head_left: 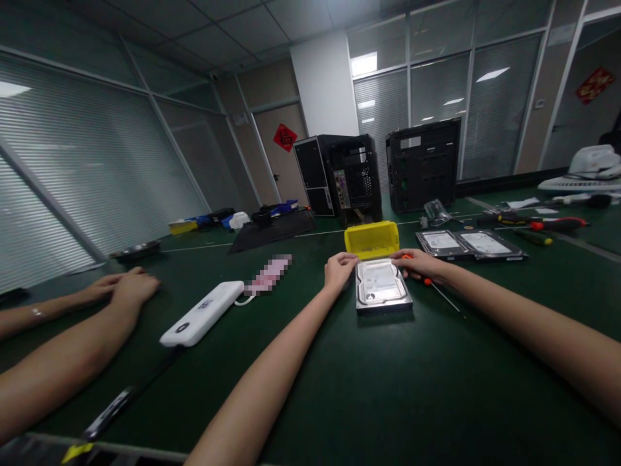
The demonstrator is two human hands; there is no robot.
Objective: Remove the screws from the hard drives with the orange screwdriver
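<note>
A silver hard drive (383,283) lies flat on the green table in front of me. My left hand (341,268) has its fingers closed at the drive's far left corner. At the far right corner, the fingertips of my right hand (418,264) touch the drive. A screwdriver (427,282) with orange on its handle runs beneath that hand, gripped in it, its thin shaft pointing toward the near right. Just behind the drive stands a yellow plastic box (371,241), its inside mostly out of sight.
Two more hard drives (439,243) lie to the right, with loose tools (548,224) beyond. Two black computer cases (356,175) stand at the back. Leftward are a white power bank (202,314), a cable and a blurred-out phone. Another person's hands (130,285) rest at far left.
</note>
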